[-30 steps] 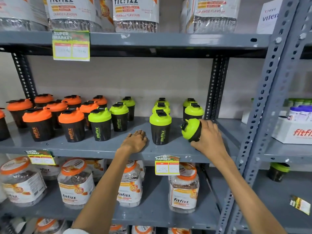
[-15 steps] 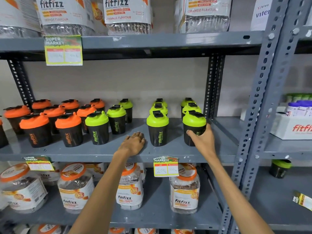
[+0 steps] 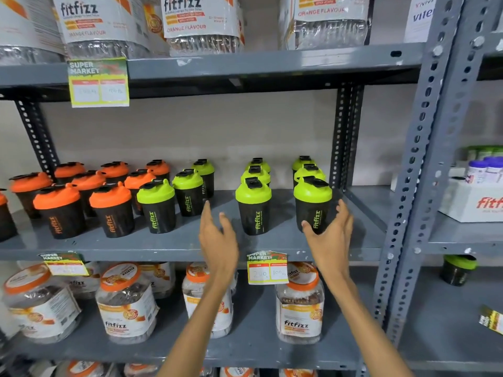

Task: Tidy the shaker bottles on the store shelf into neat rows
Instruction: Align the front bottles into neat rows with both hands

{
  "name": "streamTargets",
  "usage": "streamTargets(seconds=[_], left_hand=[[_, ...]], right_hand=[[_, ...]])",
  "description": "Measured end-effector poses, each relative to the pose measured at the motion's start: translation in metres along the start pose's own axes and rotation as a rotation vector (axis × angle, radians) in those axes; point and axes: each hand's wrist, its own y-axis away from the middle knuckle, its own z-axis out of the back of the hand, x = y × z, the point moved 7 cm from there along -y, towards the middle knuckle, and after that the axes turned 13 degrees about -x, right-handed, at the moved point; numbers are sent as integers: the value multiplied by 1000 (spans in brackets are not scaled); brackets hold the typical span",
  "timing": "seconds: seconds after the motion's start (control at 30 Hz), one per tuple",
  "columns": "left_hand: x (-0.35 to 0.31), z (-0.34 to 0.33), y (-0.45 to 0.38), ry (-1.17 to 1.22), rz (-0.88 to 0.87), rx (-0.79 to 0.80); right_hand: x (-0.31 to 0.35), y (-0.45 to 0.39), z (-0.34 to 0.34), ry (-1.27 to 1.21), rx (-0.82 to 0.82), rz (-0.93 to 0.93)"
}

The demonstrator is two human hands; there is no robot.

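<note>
Black shaker bottles stand upright on the grey middle shelf [image 3: 174,242]. Orange-lidded shakers [image 3: 111,210] crowd the left, staggered. Green-lidded ones form three columns: a slanted left column [image 3: 156,208], a straight middle column [image 3: 253,208] and a right column whose front bottle [image 3: 313,205] stands upright. My right hand [image 3: 330,240] cups loosely around that front right bottle, thumb at its lower left, fingers spread just off its right side. Between the left and middle green columns, my left hand [image 3: 217,238] hovers above the shelf with its fingers apart and nothing in it.
A perforated grey upright [image 3: 424,170] stands right of the bottles, a darker one [image 3: 348,137] behind them. Price tags [image 3: 268,268] hang on the shelf edge. Fitfizz jars [image 3: 299,306] fill the shelf below and above. One stray green-lidded shaker [image 3: 458,269] sits on the lower right shelf.
My right hand brought a tipped green-lidded shaker upright, set it at the front of the right column and loosened its grip. My left hand lifted off the shelf and opened.
</note>
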Motion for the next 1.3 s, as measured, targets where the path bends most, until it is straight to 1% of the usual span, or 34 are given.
streamTargets(seconds=[0.07, 0.2, 0.33, 0.43, 0.6, 0.73, 0.87, 0.97, 1.3], left_hand=[[-15, -11, 24, 65, 67, 15], [-34, -49, 47, 65, 159, 88], [-39, -73, 49, 41, 245, 75], [-32, -82, 43, 1, 301, 69], [-22, -80, 39, -38, 280, 29], [-21, -81, 39, -18, 237, 104], [-15, -79, 35, 1, 181, 169], [-13, -74, 32, 13, 173, 177], [-15, -65, 35, 27, 122, 183]], right_hand=[[4, 2, -9, 19, 1, -4], [10, -3, -25, 78, 1, -14], [6, -11, -38, 101, 54, -37], [5, -13, -40, 77, 49, -56], [3, -12, -40, 39, 18, -52], [0, -16, -34, 13, 8, -56], [-1, -19, -23, 4, -33, -19], [-5, -20, -17, 28, -49, -5], [-5, -17, -14, 56, -21, 15]])
